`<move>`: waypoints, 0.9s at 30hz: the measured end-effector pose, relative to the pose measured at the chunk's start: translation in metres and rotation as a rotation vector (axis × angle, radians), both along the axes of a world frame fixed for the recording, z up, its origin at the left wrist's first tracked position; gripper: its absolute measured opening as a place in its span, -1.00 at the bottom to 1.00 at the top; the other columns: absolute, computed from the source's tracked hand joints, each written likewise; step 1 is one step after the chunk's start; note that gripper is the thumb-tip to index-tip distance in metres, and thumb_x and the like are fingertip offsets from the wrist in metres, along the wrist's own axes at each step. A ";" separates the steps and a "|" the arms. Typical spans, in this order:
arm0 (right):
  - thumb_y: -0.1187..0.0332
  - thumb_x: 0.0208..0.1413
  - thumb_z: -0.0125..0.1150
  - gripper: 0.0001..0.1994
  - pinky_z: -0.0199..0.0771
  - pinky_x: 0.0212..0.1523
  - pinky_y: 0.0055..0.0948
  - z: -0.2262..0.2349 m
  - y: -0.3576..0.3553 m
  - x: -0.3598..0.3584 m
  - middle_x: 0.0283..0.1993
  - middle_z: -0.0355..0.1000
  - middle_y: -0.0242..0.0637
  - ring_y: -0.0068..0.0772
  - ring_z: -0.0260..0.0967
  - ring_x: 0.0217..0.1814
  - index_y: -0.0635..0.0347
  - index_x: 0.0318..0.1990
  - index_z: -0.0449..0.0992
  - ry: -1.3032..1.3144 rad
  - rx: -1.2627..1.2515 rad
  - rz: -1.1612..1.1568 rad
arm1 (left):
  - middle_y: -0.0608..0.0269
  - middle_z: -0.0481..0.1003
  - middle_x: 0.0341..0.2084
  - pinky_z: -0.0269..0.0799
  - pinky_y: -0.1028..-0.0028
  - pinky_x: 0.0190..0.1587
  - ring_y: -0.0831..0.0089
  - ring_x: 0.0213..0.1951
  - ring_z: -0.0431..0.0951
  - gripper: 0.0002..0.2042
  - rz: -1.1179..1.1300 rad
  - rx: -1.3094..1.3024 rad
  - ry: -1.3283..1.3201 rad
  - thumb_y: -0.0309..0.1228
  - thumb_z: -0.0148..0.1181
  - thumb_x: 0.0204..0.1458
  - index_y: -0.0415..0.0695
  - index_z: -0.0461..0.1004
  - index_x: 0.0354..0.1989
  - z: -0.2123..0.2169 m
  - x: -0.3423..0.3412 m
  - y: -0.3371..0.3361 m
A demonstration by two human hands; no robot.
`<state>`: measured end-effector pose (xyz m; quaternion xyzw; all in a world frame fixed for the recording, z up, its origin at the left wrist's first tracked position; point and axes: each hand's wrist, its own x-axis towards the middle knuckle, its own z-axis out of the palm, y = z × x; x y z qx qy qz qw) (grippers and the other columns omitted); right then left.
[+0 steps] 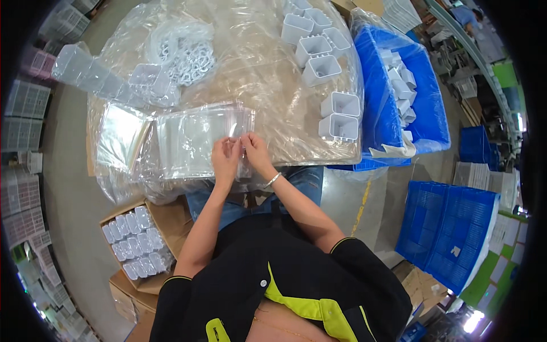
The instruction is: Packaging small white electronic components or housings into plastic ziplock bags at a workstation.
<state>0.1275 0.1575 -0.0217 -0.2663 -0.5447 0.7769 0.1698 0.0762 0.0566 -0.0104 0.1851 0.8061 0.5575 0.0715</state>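
A stack of clear plastic bags (191, 137) lies flat at the near edge of the plastic-covered table. Over the stack's right-hand end, my left hand (226, 157) has its fingers pinched on the edge of a clear bag. Close beside it, my right hand (256, 153) pinches the same edge, its fingertips nearly meeting those of the left. The fingertips hide just how the film is gripped. Another pile of clear bags (118, 137) rests to the left of the stack.
White plastic cups (339, 126) stand at the table's right side. A blue crate (373, 85) beyond holds more white pieces. White rings (185, 57) lie in a bag at the back left, near nested clear containers (91, 71). A carton (108, 251) holds wrapped items at my left.
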 end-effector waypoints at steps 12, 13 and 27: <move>0.37 0.11 0.11 -0.79 0.44 -0.28 -0.04 0.107 0.166 -0.022 -0.18 0.46 -0.07 0.14 0.46 -0.22 0.26 -0.14 0.41 -0.619 1.315 -0.492 | 0.06 0.50 -0.47 0.38 0.41 -0.35 0.29 -0.42 0.53 -0.91 0.118 -0.133 0.072 -0.59 0.01 0.12 -0.27 0.44 -0.25 -0.001 0.006 -0.001; 0.36 0.08 0.13 -0.80 0.44 -0.28 -0.04 0.099 0.191 -0.024 -0.20 0.47 -0.06 0.14 0.46 -0.21 0.24 -0.16 0.44 -0.757 1.362 -0.364 | 0.06 0.50 -0.47 0.38 0.41 -0.35 0.29 -0.42 0.53 -0.91 0.113 -0.130 0.074 -0.59 0.01 0.12 -0.27 0.44 -0.25 -0.005 0.004 -0.002; 0.58 0.08 0.12 -0.90 0.41 -0.31 -0.51 0.132 0.091 0.052 -0.41 0.48 -0.12 -0.28 0.51 -0.35 0.35 -0.25 0.52 0.023 0.852 -0.105 | 0.14 0.47 0.00 0.25 0.18 0.04 0.06 0.00 0.34 -0.56 -0.257 -0.348 0.387 -0.40 0.34 -0.21 -0.14 0.50 -0.06 0.002 -0.008 0.019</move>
